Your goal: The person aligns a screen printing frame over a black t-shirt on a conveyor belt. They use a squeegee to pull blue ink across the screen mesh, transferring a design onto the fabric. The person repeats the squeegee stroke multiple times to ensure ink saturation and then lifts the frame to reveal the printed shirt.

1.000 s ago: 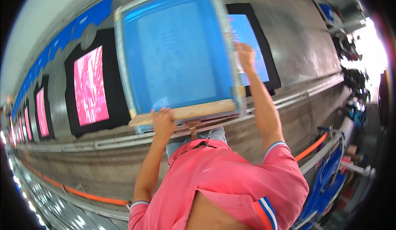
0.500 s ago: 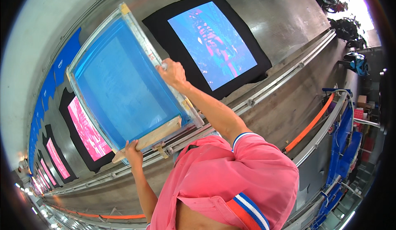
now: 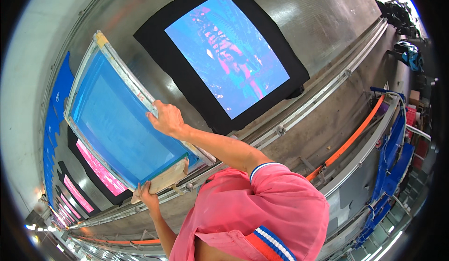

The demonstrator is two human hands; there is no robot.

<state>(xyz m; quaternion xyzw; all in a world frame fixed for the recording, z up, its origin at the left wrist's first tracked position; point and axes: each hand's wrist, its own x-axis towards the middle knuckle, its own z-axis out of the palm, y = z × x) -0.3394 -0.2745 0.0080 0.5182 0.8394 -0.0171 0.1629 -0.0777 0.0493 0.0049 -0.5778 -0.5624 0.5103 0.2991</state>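
A silkscreen frame (image 3: 128, 76) with blue mesh is tilted over the long metal table, its far right corner taped yellow. My right hand (image 3: 167, 119) is closed around the frame's right-hand rail. At the near left corner, my left hand (image 3: 148, 196) is closed on the end of a wooden-handled squeegee (image 3: 163, 177) lying along the frame's near edge; whether its fingers also grip the frame is hidden. To the right lies a black fabric piece (image 3: 187, 95) bearing a blue and pink print (image 3: 229, 55). Another black piece with a pink print (image 3: 96, 160) is partly covered by the frame.
More black pieces with pink prints (image 3: 77, 193) run down the table to the left. Blue cut fabric (image 3: 61, 95) lies along its far side. A metal rail (image 3: 322, 85) follows the near edge. An orange hose-like strip (image 3: 348, 141) and blue racks (image 3: 390, 144) stand behind me.
Both hands and the silkscreen have shifted left and nearer, farther from the blue and pink print. The squeegee has travelled along with the frame. My view has shifted slightly too.
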